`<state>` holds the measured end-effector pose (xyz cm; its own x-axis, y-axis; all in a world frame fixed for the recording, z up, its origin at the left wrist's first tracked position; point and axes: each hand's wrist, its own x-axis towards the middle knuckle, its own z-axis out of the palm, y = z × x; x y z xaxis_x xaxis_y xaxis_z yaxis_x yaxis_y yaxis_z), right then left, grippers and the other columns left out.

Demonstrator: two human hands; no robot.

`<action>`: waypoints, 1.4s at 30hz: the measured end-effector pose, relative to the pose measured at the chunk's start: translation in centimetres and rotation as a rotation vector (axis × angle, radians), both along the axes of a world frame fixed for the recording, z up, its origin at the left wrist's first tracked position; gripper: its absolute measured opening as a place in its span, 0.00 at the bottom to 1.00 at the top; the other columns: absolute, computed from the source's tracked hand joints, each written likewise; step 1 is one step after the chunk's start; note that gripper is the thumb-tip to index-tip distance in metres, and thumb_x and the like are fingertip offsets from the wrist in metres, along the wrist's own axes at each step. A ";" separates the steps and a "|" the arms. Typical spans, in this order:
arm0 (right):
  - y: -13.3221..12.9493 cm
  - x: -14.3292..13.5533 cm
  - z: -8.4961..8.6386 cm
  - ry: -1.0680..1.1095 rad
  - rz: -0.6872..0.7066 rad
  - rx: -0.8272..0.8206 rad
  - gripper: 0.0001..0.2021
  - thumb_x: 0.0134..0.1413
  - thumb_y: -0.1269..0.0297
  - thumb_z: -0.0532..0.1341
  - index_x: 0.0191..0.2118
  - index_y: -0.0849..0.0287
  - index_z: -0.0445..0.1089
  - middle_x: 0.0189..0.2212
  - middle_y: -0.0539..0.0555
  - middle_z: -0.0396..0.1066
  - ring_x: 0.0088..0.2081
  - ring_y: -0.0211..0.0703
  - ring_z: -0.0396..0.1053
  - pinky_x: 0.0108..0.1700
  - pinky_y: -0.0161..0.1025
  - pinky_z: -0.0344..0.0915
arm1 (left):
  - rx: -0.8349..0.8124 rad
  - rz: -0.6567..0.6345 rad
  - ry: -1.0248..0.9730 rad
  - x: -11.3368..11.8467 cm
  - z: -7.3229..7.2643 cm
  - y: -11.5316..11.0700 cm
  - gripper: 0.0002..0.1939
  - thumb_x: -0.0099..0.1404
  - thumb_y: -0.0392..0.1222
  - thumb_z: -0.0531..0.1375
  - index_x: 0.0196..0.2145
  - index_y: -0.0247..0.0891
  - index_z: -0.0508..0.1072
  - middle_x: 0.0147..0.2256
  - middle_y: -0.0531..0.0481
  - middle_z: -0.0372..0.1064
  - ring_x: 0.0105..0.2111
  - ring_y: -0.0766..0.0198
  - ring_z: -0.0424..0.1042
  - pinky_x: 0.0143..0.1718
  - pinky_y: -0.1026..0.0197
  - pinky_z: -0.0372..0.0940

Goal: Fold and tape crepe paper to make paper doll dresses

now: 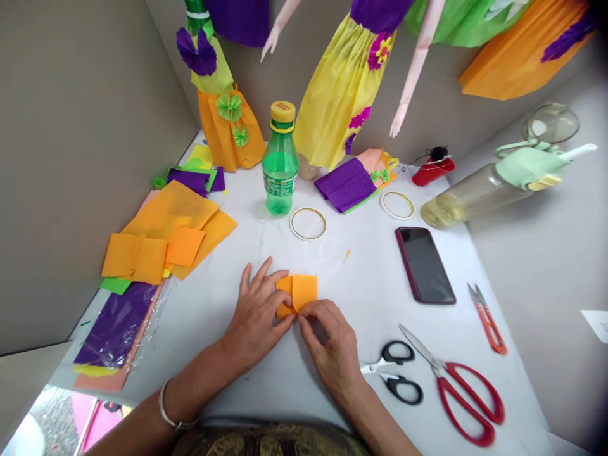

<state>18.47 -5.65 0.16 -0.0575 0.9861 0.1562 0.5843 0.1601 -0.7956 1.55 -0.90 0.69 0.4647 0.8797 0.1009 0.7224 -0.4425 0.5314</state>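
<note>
A small orange paper piece [304,290] with a fold down its middle lies on the white table [332,259]. My left hand [259,310] holds its left part between thumb and index finger, the other fingers spread out beyond it. At the paper's lower edge, the thumb and index finger of my right hand [330,342] pinch it close to my left thumb. The fingertips partly cover the bottom edge.
Orange sheets [166,209] and wrapped purple paper [118,323] lie left. A green bottle [280,171] and tape rolls [308,224] stand beyond. Phone [425,265], black scissors [396,370], red scissors [456,386], snips [488,320] and a tilted water bottle [479,193] are right.
</note>
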 end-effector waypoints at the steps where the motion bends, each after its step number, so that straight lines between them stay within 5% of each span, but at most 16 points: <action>1: 0.0 0.0 0.0 0.005 -0.001 -0.009 0.06 0.63 0.72 0.57 0.35 0.56 0.67 0.32 0.52 0.70 0.36 0.43 0.67 0.39 0.40 0.64 | 0.003 0.004 0.003 0.1 0.0 0.0 0.02 0.63 0.37 0.61 0.32 0.40 0.70 0.58 0.44 0.66 0.68 0.44 0.48 0.66 0.31 0.39; 25: 0.1 -0.5 -0.2 -0.236 0.046 0.079 0.06 0.64 0.72 0.57 0.38 0.59 0.71 0.33 0.54 0.69 0.36 0.44 0.65 0.39 0.40 0.61 | -0.014 -0.082 0.025 -1.0 0.1 0.2 0.06 0.63 0.40 0.63 0.38 0.40 0.69 0.61 0.42 0.62 0.69 0.45 0.43 0.66 0.31 0.40; 33: -0.9 -0.5 0.8 -0.651 0.166 0.190 0.11 0.60 0.78 0.56 0.44 0.61 0.72 0.31 0.55 0.68 0.32 0.47 0.61 0.37 0.45 0.57 | 0.012 0.043 -0.009 -2.7 0.3 1.2 0.09 0.63 0.39 0.61 0.41 0.40 0.68 0.59 0.41 0.64 0.68 0.44 0.46 0.65 0.30 0.42; 42: -2.0 -2.0 2.3 -0.876 0.256 0.283 0.22 0.47 0.85 0.55 0.48 0.67 0.70 0.29 0.58 0.69 0.31 0.51 0.62 0.41 0.50 0.61 | 0.010 0.035 0.016 -0.5 0.9 3.3 0.14 0.61 0.42 0.64 0.44 0.39 0.69 0.60 0.40 0.63 0.68 0.43 0.46 0.67 0.32 0.42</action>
<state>16.47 -7.69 2.48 -0.4755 0.8599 0.1858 0.8747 0.4846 -0.0041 1.03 2.38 1.55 0.4356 0.8943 0.1027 0.7455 -0.4223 0.5156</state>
